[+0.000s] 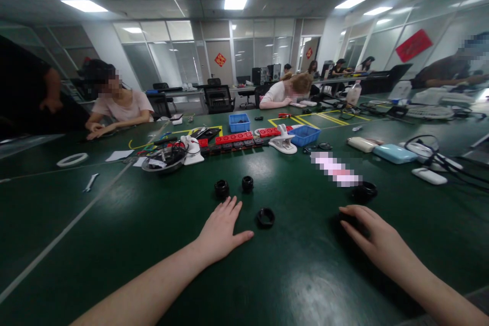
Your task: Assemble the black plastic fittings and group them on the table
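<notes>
My left hand [221, 229] lies palm down on the green table with its fingers spread, holding nothing. Just beyond its fingertips stands a black ribbed cylindrical fitting [221, 189], and a smaller black fitting [247, 184] stands to the right of that. A black ring-shaped nut [265, 218] rests right of my left thumb, apart from it. My right hand [369, 232] is curled low over the table, thumb and fingers drawn together around something dark, mostly hidden by the fingers and shadow. Beyond it lies another black ring-like part [364, 191].
Farther back are red and black blocks in a row [235, 143], a white clip stand [283, 140], blue bins [239, 123] and a bowl of dark parts [164, 159]. Cables and a light-blue case [395, 153] lie at right. Other people sit around the table.
</notes>
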